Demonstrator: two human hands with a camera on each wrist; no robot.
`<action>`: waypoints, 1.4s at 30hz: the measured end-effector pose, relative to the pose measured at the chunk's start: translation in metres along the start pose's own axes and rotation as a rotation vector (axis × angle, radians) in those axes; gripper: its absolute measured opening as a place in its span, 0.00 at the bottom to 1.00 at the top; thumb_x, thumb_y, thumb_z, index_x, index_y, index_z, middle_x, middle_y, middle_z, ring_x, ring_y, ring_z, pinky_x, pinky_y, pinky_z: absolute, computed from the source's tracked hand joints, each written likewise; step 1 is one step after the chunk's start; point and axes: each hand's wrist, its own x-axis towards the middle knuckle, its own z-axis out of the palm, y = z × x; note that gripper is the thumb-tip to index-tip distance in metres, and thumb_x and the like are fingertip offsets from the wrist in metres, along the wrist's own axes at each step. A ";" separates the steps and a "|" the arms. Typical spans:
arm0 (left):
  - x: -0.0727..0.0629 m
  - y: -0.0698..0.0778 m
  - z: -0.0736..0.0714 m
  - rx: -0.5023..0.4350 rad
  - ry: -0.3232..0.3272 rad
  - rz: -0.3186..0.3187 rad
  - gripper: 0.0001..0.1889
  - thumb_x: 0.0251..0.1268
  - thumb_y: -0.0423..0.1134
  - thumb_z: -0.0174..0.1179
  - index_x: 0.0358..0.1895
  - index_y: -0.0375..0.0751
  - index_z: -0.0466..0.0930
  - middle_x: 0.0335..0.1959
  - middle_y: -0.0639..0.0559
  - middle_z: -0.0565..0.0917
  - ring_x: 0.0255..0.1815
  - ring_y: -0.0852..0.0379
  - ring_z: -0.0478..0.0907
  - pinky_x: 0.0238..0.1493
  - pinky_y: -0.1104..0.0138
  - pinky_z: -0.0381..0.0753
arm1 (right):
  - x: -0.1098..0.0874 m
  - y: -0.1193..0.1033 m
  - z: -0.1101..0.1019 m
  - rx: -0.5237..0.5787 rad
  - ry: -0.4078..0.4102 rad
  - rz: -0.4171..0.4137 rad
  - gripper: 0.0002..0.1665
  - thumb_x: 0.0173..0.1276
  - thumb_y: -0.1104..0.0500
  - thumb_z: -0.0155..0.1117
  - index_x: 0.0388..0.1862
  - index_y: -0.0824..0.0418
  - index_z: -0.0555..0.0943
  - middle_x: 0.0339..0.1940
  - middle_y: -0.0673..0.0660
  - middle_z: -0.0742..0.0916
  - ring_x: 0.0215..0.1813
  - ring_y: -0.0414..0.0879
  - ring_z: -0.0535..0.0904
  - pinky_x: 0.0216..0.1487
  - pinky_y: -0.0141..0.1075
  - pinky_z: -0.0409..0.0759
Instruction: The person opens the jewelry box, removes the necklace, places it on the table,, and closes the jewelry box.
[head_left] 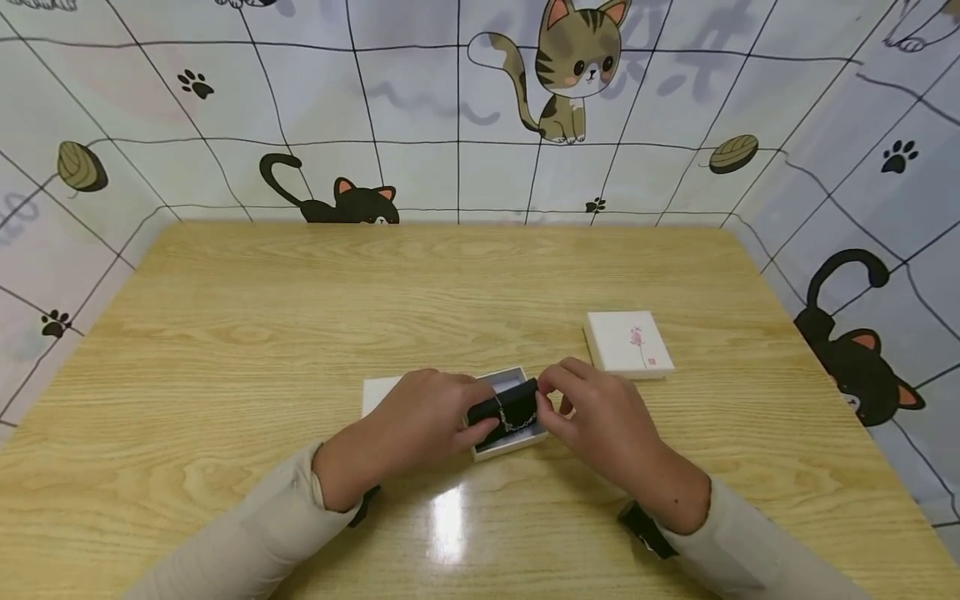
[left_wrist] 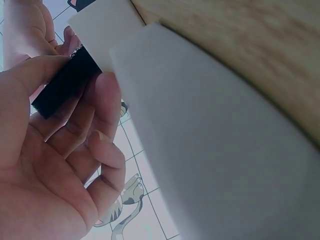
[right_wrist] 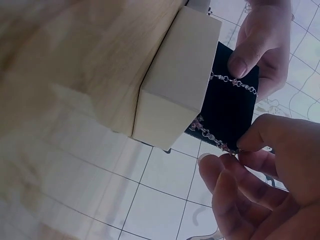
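Observation:
A black jewellery pad (head_left: 519, 403) stands tilted, partly inside an open white box (head_left: 512, 447). Round the pad runs a silver chain bracelet (right_wrist: 235, 82) set with small star-like links. My left hand (head_left: 426, 414) grips the pad's left end, its thumb (right_wrist: 240, 65) lying on the black face beside the chain. At the opposite end, my right hand (head_left: 600, 415) pinches the bracelet at the pad's corner between thumb and fingertips (right_wrist: 212, 167). The pad's lower part is hidden by the box wall in the right wrist view.
Behind my right hand lies a white square box piece (head_left: 628, 343) with a pink flower print. Another white box piece (head_left: 377, 390) sits by my left hand, partly covered by it. The wooden table (head_left: 300, 292) meets a cat-patterned backdrop (head_left: 420, 108) at the back and sides.

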 end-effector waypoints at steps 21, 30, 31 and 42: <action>0.000 0.000 0.000 -0.012 -0.012 -0.008 0.09 0.65 0.45 0.66 0.31 0.48 0.79 0.22 0.62 0.76 0.17 0.67 0.64 0.20 0.75 0.61 | 0.001 0.000 0.000 0.022 0.026 0.017 0.08 0.58 0.63 0.72 0.30 0.54 0.80 0.26 0.48 0.84 0.23 0.36 0.78 0.22 0.24 0.71; 0.001 0.000 0.000 -0.013 -0.013 -0.009 0.09 0.65 0.46 0.66 0.30 0.48 0.79 0.22 0.61 0.77 0.17 0.67 0.64 0.20 0.75 0.62 | 0.001 0.001 -0.001 0.051 0.037 0.028 0.09 0.58 0.64 0.71 0.30 0.54 0.79 0.26 0.49 0.84 0.24 0.37 0.79 0.22 0.25 0.72; 0.001 0.000 0.000 -0.014 -0.013 -0.009 0.09 0.65 0.46 0.66 0.30 0.48 0.79 0.22 0.61 0.77 0.18 0.67 0.65 0.20 0.75 0.62 | 0.001 0.001 -0.001 0.055 0.039 0.029 0.09 0.58 0.64 0.71 0.30 0.54 0.78 0.26 0.49 0.84 0.24 0.37 0.79 0.23 0.25 0.72; 0.000 -0.001 0.000 -0.010 -0.017 -0.006 0.09 0.65 0.46 0.66 0.31 0.49 0.79 0.26 0.59 0.82 0.19 0.67 0.68 0.22 0.74 0.67 | 0.001 0.001 -0.001 0.072 0.036 0.059 0.09 0.58 0.64 0.71 0.30 0.54 0.78 0.27 0.48 0.83 0.24 0.38 0.79 0.23 0.25 0.73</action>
